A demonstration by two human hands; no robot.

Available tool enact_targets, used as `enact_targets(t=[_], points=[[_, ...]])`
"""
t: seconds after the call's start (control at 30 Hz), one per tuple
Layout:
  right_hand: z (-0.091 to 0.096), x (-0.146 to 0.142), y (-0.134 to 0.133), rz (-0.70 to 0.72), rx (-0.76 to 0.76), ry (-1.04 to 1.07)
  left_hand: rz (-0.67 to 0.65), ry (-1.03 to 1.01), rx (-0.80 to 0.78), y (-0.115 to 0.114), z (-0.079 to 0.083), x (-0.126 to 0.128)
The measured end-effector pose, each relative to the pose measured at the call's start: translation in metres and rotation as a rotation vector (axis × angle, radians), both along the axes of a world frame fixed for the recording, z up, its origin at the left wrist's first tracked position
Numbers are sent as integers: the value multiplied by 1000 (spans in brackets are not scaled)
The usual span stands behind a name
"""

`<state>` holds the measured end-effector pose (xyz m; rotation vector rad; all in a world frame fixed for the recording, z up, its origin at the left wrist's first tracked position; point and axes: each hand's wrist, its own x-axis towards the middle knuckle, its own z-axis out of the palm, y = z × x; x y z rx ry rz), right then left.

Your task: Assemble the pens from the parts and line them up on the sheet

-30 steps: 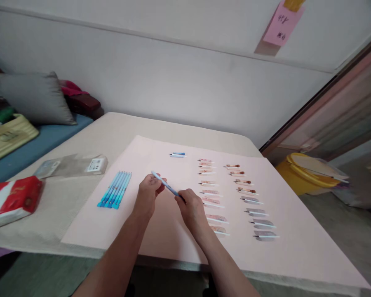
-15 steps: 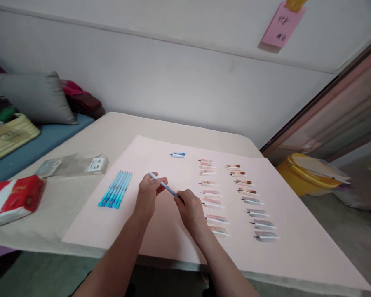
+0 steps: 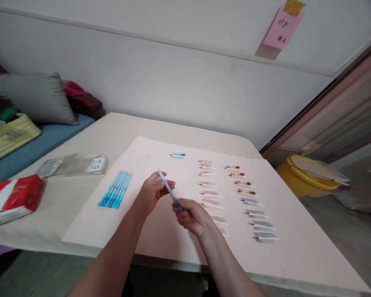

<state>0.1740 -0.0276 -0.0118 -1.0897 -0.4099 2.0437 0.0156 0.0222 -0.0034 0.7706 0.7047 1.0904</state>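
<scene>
A slim pale-blue pen (image 3: 169, 189) slants between my two hands above the pink sheet. My left hand (image 3: 150, 192) pinches its whitish upper part. The darker blue lower end sits in the closed fingers of my right hand (image 3: 192, 215). To the left lies a tidy row of several blue pens (image 3: 116, 189). Beyond my hands is a small pair of blue and white pen parts (image 3: 178, 155). On the right, two columns of parts lie spread out: pinkish pieces with white sticks (image 3: 210, 202) and, farther right, brown and grey pieces (image 3: 256, 213).
The pink sheet (image 3: 297, 247) covers much of the cloth-topped table (image 3: 92, 132). At left lie a red and white packet (image 3: 14, 200) and a clear plastic box (image 3: 77, 165). A yellow bucket (image 3: 292, 179) stands beyond the right edge; the wall (image 3: 173, 82) rises behind.
The pen has turned steeper, its lower end now showing blue. My right hand has rolled over and shifted slightly down and right. My left hand has moved slightly right.
</scene>
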Motion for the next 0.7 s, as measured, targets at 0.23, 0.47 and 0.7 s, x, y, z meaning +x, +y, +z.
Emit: enact_targets(t=[0.23, 0.47, 0.7], points=[[0, -11, 0, -133, 248, -330, 43, 5, -31, 2, 1, 2], [-4, -19, -3, -123, 517, -785, 243, 206, 11, -2, 0, 7], [-4, -19, -4, -102, 317, -431, 251, 114, -60, 0, -3, 3]])
